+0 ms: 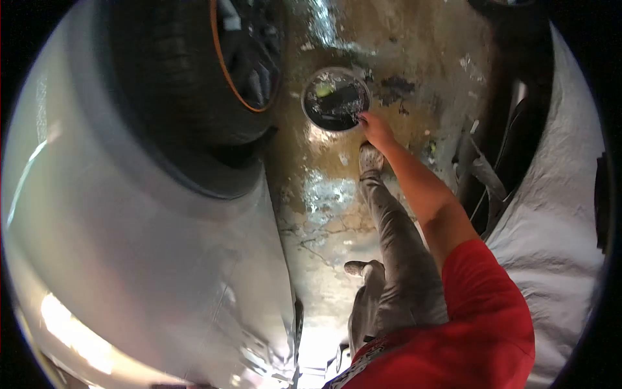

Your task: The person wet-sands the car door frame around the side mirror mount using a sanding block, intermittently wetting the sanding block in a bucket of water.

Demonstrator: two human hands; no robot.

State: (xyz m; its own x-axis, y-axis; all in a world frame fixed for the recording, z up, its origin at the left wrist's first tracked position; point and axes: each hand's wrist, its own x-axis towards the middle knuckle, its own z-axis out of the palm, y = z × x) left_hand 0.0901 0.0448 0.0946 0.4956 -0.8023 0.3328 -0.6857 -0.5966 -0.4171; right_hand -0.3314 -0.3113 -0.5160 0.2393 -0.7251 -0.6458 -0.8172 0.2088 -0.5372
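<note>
The right hand [379,129] reaches down at the end of a bare forearm [421,185], its fingers closed on the edge of a round bucket [304,102]; they appear to pinch the rim, though their far side is hidden. The bucket stands on the floor just beyond the hand, up and to the left of it in the view, so the grip meets only its near right edge. Inside, the contents look dark, with pale froth and a yellow-green item [324,88] near the far side. The left hand is out of view, so I cannot tell its state. The concrete floor [324,243] is wet and shiny around the bucket, brownish and stained, with cracks nearer the person's shoes [370,159]. To the left, a silver-grey car body [188,259] curves around a black tire [172,78], whose wheel carries an orange ring [225,68]. Along the right runs a wrinkled pale grey surface [544,240]. The person's red sleeve [476,279] and grey trousers [408,266] fill the lower right, and bright light glares at the bottom.
</note>
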